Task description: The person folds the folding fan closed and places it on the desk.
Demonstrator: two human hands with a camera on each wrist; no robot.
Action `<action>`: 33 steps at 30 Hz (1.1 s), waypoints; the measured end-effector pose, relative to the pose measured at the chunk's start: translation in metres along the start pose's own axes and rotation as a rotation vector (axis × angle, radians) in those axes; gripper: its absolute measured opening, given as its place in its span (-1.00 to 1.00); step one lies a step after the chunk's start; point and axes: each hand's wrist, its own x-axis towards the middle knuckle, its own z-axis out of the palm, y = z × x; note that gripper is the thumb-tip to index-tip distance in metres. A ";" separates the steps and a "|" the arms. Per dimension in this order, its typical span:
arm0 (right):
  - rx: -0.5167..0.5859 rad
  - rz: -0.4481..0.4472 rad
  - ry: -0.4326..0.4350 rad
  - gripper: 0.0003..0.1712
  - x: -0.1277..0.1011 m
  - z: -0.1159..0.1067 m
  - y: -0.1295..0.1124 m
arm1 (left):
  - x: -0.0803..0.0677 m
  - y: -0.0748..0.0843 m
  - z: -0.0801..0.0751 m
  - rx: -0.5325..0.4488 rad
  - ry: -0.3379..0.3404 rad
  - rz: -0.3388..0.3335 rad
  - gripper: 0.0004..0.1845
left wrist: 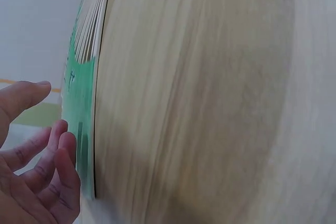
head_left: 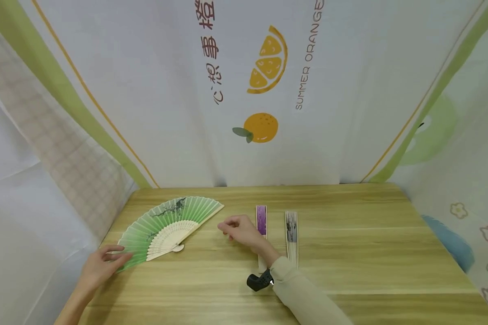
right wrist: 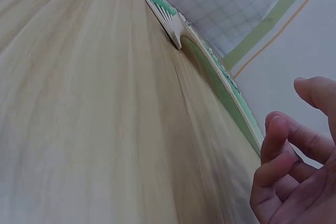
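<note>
A green folding fan (head_left: 171, 228) lies spread open on the left of the table, a dark branch design on its pleats and its pale ribs meeting at a pivot. My left hand (head_left: 103, 266) is over the fan's left end; in the left wrist view its thumb stands apart from the loosely bent fingers (left wrist: 65, 166), with nothing between them. To the right of the fan hovers my right hand (head_left: 241, 231), fingers loosely curled and holding nothing. Its forearm crosses over a folded purple fan (head_left: 261, 216) and partly hides it. Beside that lies a folded grey fan (head_left: 292, 230).
A black wrist camera (head_left: 259, 281) shows by the right sleeve (head_left: 305, 289). The wooden table (head_left: 358, 243) meets a white curtain (head_left: 321, 149) with orange prints at its back edge, and more cloth hangs at both sides.
</note>
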 end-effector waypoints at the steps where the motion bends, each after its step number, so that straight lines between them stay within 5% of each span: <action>1: 0.006 0.001 0.004 -0.67 0.001 0.002 0.001 | -0.001 -0.001 -0.001 0.004 -0.002 -0.011 -0.29; 18: 0.068 0.068 0.119 -0.76 0.012 0.039 0.004 | -0.008 -0.022 -0.013 0.046 0.029 -0.064 -0.24; 33: 0.163 0.098 0.093 -0.78 0.017 0.058 0.001 | -0.007 -0.028 -0.021 0.125 -0.039 -0.088 -0.17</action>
